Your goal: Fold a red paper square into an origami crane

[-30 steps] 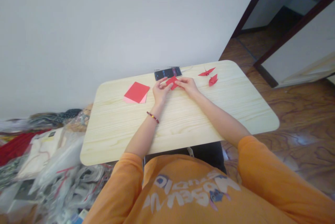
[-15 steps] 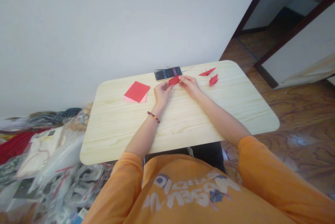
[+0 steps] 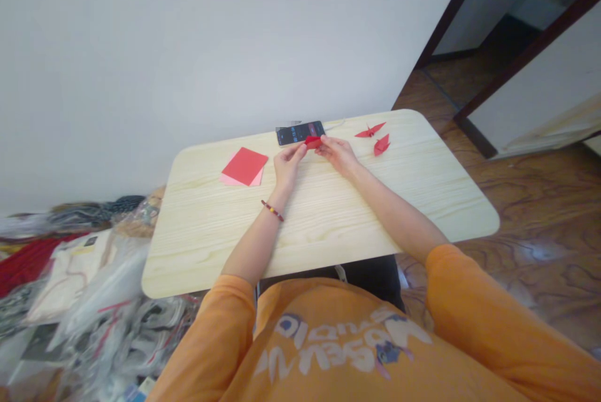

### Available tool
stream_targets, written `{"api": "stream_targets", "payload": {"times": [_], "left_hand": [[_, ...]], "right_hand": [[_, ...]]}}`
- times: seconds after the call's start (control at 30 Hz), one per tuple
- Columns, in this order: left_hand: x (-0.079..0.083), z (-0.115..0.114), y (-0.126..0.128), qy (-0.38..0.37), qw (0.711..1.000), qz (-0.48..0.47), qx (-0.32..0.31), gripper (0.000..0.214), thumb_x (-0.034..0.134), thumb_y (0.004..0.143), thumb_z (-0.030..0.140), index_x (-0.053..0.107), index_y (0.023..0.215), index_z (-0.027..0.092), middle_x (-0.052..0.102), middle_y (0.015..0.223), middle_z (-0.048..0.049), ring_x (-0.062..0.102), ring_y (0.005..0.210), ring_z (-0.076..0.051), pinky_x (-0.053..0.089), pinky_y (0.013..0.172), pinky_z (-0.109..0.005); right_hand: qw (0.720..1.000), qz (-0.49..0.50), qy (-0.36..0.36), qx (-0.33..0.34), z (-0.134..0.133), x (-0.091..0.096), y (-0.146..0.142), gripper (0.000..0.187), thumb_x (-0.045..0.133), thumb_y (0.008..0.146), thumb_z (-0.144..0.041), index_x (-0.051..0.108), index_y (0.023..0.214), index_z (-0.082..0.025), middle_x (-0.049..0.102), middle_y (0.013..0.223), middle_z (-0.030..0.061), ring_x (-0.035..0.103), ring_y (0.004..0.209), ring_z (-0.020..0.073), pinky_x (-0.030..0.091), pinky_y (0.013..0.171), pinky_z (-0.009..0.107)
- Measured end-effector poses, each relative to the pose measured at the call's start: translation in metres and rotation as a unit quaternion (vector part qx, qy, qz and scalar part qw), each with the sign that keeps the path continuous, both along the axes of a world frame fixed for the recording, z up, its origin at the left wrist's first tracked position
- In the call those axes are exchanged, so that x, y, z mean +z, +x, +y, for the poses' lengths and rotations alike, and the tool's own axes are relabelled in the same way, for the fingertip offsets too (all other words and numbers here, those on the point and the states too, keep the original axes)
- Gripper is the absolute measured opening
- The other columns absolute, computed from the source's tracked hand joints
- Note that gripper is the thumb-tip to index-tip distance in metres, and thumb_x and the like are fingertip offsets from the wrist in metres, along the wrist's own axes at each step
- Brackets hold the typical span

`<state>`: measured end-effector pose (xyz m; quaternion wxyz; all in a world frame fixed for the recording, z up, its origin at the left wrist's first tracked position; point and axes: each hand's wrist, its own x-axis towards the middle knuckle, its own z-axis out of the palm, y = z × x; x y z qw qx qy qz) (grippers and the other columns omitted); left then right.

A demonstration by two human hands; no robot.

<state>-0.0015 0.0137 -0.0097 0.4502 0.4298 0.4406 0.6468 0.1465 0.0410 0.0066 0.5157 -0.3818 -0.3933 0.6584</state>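
Between my two hands is a small piece of folded red paper [image 3: 313, 141], just in front of the phone. My left hand [image 3: 287, 164] is closed, pinching the paper's left end between thumb and fingers. On the other end, my right hand [image 3: 339, 153] grips it with thumb and fingertips; some of the paper is hidden behind these fingers. Right of my right hand lie two folded red paper cranes, one with spread wings [image 3: 370, 131] and a more compact one [image 3: 382, 145] nearer to me. A stack of red and pink square paper [image 3: 245, 166] rests to my left.
A phone [image 3: 300, 133] with a lit screen and a cable lies at the back of the pale wooden table [image 3: 201, 226], close to the white wall [image 3: 211, 45]. Plastic-bagged clothes [image 3: 89, 289] are heaped on the left. At right are a wooden floor and a doorway.
The folded red paper has changed shape between my fingers: it showed as a flat rectangle and now looks narrower and bent. My left hand has turned slightly.
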Motion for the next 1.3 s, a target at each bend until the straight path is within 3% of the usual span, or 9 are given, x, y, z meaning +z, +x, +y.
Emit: {"api": "stream_targets", "payload": {"times": [1.03, 1.3], "left_hand": [[0.007, -0.003, 0.000, -0.045, 0.995, -0.087, -0.015, 0.036, 0.083, 0.059, 0.040, 0.074, 0.088, 0.019, 0.074, 0.096, -0.0065, 0.067, 0.094, -0.018, 0.050, 0.092, -0.033], [0.011, -0.004, 0.002, -0.042, 0.995, -0.085, -0.011, 0.039, 0.085, 0.056, 0.037, 0.073, 0.088, 0.018, 0.074, 0.097, -0.0071, 0.067, 0.095, -0.018, 0.048, 0.095, -0.034]], "right_hand": [[0.999, 0.033, 0.010, 0.036, -0.004, 0.003, -0.001, 0.033, 0.081, 0.064, -0.045, 0.067, 0.077, -0.019, 0.074, 0.086, 0.0039, 0.070, 0.085, 0.0165, 0.056, 0.089, 0.032], [0.998, 0.024, 0.027, 0.056, -0.005, 0.001, -0.003, 0.038, 0.084, 0.058, -0.045, 0.070, 0.081, -0.018, 0.074, 0.090, 0.0037, 0.069, 0.089, 0.0160, 0.053, 0.095, 0.032]]}}
